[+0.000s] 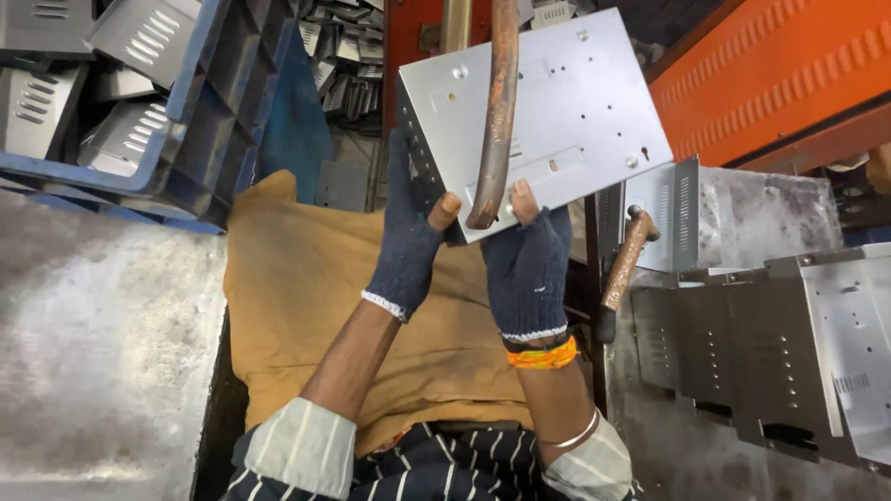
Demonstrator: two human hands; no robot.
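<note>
Nearest, striped sleeves (306,445) and an orange wrist thread (542,356). Above them the left hand (408,243) and the right hand (527,264) — both in dark fingerless gloves — grip the lower edge of a perforated steel panel (575,102), held up over a mustard cloth (297,288). A rusty curved rod (498,111) crosses the panel's face. Beyond — a blue crate (200,139) of similar parts.

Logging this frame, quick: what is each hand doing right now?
Left hand: closed on the left edge of the metal plate.
Right hand: closed on the plate's bottom edge.
</note>
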